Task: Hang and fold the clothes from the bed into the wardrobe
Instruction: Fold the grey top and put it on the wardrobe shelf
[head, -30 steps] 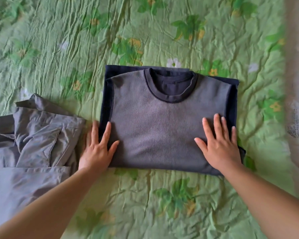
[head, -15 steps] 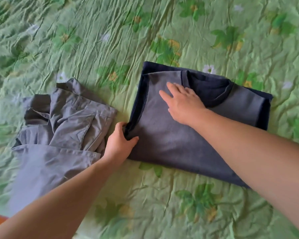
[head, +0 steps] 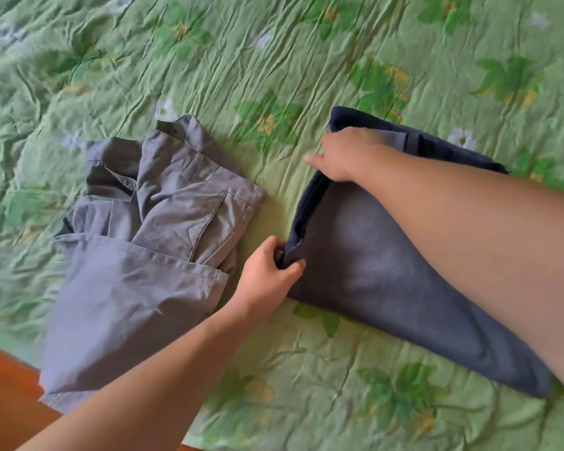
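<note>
Here I see the folded grey sweatshirt (head: 381, 255) lying on the green floral bedspread (head: 274, 60), right of centre. My left hand (head: 267, 271) pinches its near left corner, thumb on top and fingers curled under the navy edge. My right hand (head: 342, 154) reaches across and clutches the far left edge, fingers tucked beneath the fabric, thumb sticking out. Just beside it to the left lie crumpled grey trousers (head: 150, 242), not touching it, one leg draped towards the bed's edge.
</note>
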